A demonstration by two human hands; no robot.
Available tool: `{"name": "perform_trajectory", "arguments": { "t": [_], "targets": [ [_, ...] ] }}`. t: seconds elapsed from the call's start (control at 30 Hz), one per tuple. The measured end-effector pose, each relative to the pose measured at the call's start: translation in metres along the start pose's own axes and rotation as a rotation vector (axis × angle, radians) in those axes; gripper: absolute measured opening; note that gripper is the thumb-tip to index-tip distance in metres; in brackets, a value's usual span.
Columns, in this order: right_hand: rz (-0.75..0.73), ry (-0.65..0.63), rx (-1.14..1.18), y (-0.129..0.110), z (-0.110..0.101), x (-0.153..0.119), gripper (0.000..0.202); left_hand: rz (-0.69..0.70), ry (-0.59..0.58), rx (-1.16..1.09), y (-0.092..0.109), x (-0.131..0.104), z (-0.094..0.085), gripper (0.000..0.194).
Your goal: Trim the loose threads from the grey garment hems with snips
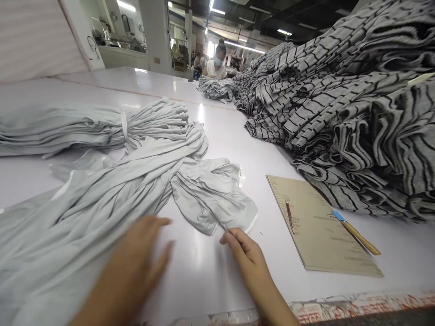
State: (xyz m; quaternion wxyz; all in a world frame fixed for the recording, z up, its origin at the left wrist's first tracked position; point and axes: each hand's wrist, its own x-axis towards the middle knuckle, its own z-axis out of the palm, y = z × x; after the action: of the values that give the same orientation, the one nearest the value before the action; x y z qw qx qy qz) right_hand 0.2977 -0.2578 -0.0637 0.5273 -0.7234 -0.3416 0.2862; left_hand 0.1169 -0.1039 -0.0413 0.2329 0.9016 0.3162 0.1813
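Note:
A heap of pale grey fabric pieces (136, 176) lies crumpled across the left and middle of the white table. My right hand (247, 253) pinches the near edge of a pale grey fabric piece (212, 197) that fans out from the heap. Thumb and forefinger are closed on that edge. To the left, my left hand (137, 258) is smeared by motion over the heap's near side. Its thumb and fingers are spread apart, and nothing shows between them. Whether it touches the cloth I cannot tell.
Behind the heap lies a grey fabric bundle (68, 127) tied with a white band (124, 124). A tall pile of black-striped grey fabric (322, 99) fills the right. Nearer are a cardboard sheet (316, 231), a pen (289, 215) and a wooden-handled tool (360, 235). A person (215, 65) is at the far end.

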Motion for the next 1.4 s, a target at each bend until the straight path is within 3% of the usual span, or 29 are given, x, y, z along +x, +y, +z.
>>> {"name": "perform_trajectory", "arguments": {
  "t": [0.07,0.1,0.17,0.23,0.37,0.43,0.5,0.73,0.83,0.93,1.03,1.1,1.17,1.23,1.3,1.4],
  "targets": [
    [-0.018,0.003,0.022,0.001,0.008,0.011,0.038,0.012,-0.177,0.044,0.028,0.023,0.037,0.043],
    [-0.024,0.012,0.017,0.003,0.011,0.015,0.038,0.010,-0.208,0.046,0.038,0.033,0.051,0.044],
    [-0.025,0.038,0.003,0.009,0.012,0.022,0.037,-0.019,-0.253,0.048,0.047,0.044,0.066,0.031],
    [-0.015,0.061,-0.020,0.016,0.011,0.026,0.037,-0.033,-0.308,0.011,0.039,0.039,0.060,0.025],
    [0.004,0.074,-0.074,0.025,0.011,0.027,0.033,-0.055,-0.404,-0.152,0.000,-0.004,0.013,0.014],
    [-0.001,0.064,-0.099,0.026,0.013,0.026,0.029,-0.264,-0.300,-0.332,-0.015,-0.025,-0.006,0.012],
    [-0.008,0.045,-0.117,0.025,0.014,0.025,0.026,-0.417,-0.225,-0.456,-0.020,-0.036,-0.014,0.013],
    [0.008,-0.109,0.020,0.007,0.035,0.011,0.023,-0.456,-0.243,-0.655,0.001,-0.028,0.004,0.026],
    [-0.034,-0.130,0.162,0.000,0.053,0.008,0.018,-0.373,-0.237,-0.607,0.001,-0.026,0.008,0.026],
    [-0.093,-0.075,0.133,-0.002,0.062,0.007,0.013,-0.222,-0.237,-0.313,-0.002,-0.027,0.010,0.023],
    [-0.214,-0.094,0.075,-0.004,0.061,0.001,0.009,-0.086,0.012,0.046,-0.002,-0.025,0.013,0.020],
    [-0.418,-0.098,-0.018,-0.006,0.058,-0.006,0.012,0.005,0.136,0.066,0.002,-0.021,0.015,0.035],
    [-0.629,-0.061,-0.110,-0.007,0.057,-0.012,0.021,0.011,0.059,-0.131,0.011,-0.015,0.015,0.039],
    [-0.669,0.002,-0.132,-0.008,0.058,-0.013,0.023,-0.073,-0.081,-0.451,0.020,-0.010,0.013,0.027],
    [-0.553,0.069,-0.098,-0.006,0.061,-0.010,0.020,-0.212,-0.133,-0.766,0.027,-0.009,0.010,0.007],
    [-0.280,0.061,0.003,-0.001,0.064,-0.001,0.015,-0.384,-0.144,-1.100,0.023,-0.016,0.004,0.018]
  ]
}}
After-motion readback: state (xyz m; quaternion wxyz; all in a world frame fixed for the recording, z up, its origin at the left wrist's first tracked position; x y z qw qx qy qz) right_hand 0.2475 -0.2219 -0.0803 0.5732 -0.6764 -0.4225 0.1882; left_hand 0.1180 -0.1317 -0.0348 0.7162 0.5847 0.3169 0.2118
